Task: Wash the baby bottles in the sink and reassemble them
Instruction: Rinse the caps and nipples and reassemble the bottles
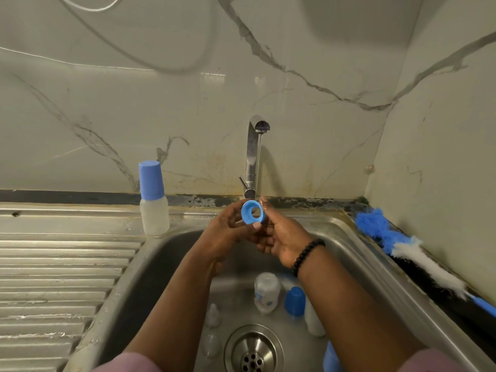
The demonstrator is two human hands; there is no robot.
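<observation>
Over the far part of the steel sink point(357, 237), just under the tap point(253, 157), both hands hold a blue screw ring point(252, 212) with its round opening facing the camera. The left hand point(228, 232) curls its fingers round the ring's left side, its thumb pressed on the near rim; the right hand point(281, 237) pinches the right edge with its fingertips, and a black bead bracelet point(307, 255) circles that wrist. A thin stream of water runs from the tap behind the ring. On the basin floor, near the drain point(253, 350), lie a clear bottle body point(267, 292), a blue cap point(295, 302) and a clear teat point(213, 315). On the draining board to the left an assembled bottle point(154, 200) with a blue cap stands upright. A blue and white bottle brush point(418, 256) lies along the right rim.
</observation>
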